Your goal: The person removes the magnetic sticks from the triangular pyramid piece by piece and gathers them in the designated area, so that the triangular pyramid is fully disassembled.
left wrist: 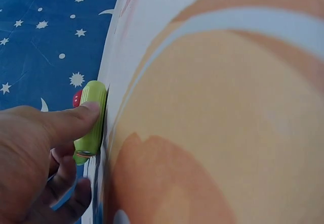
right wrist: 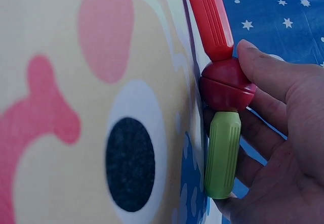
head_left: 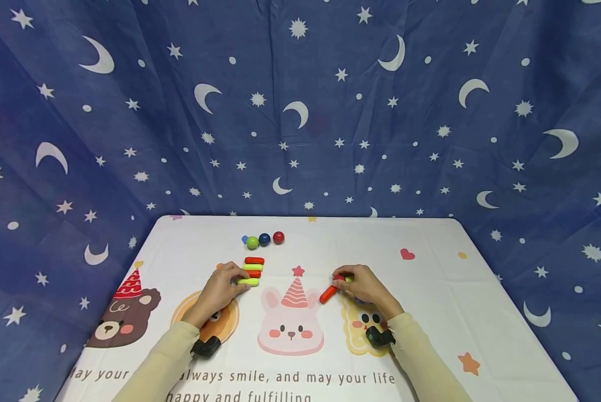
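My left hand (head_left: 219,289) pinches the nearest yellow-green stick (head_left: 251,282) of a short row, its thumb lying along the ribbed side in the left wrist view. Behind that stick lie a red stick (head_left: 254,274), another yellow-green one (head_left: 253,268) and a further red one (head_left: 254,260). To the right, my right hand (head_left: 367,286) grips a dark red ball (right wrist: 228,85) between thumb and fingers. From the ball a red stick (right wrist: 210,20) and a green stick (right wrist: 223,155) stick out at an angle, joined to it. This joined piece is at the tabletop.
Beyond the sticks, a green ball (head_left: 252,243), a dark blue ball (head_left: 264,239) and a red ball (head_left: 278,238) sit side by side. The table (head_left: 340,240) has a white cover printed with animals and words. A blue star-patterned curtain (head_left: 325,162) hangs behind it and along both sides.
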A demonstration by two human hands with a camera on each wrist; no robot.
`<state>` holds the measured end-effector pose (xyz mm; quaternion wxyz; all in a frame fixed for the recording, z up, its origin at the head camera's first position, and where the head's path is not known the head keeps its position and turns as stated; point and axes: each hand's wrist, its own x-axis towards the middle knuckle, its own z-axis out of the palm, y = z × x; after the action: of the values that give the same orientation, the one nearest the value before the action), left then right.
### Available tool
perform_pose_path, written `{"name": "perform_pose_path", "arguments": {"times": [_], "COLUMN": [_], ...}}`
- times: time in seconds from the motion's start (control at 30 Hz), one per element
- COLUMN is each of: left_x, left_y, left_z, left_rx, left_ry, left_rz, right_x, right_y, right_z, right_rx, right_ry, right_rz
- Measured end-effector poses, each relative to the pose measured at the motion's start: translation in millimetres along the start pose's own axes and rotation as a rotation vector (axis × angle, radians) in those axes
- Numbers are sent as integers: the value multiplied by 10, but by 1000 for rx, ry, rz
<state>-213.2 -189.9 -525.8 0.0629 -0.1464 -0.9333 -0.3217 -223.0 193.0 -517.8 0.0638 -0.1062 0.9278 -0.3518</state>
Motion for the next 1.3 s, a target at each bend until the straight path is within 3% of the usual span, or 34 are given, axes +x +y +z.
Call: {"name": "perform_pose_path", "arguments": {"times": [0.3, 1.03, 1.3], "left_x": [-5, -16, -34], "left_y": [-5, 53, 182], "left_z": [-12, -65, -121], "left_rx": [-53, -5, -82], "left_ry": [6, 44, 96], "left_rz": [-2, -77, -1], "right_x": [1, -6, -32], "right_y": [-3, 16, 52], "right_z": [-4, -6, -42], "right_rx": [1, 3, 19], "right_ry": [-5, -16, -57], "right_rz": [13, -19, -57]}}
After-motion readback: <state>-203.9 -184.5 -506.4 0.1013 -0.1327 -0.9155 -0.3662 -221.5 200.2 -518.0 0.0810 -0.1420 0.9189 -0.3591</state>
